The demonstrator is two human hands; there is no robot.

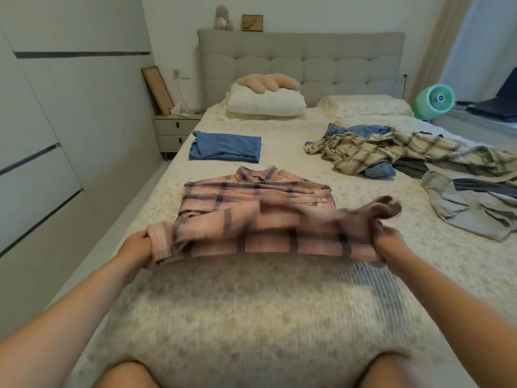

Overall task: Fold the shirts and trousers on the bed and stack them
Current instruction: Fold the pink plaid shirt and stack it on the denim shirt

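Two hands lift the near hem of a pink plaid shirt (251, 211) above a cream bed (251, 303).

Left hand (137, 249) and right hand (389, 242) each have fingers curled around a hem corner (blurred by motion); the collar end lies flat beyond them. Judgement: carry both corners level toward the collar, then stack on the folded blue garment (225, 148).

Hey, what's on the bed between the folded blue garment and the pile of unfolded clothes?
Nothing: in the head view, only bare bedspread separates the folded blue garment from the unfolded pile.
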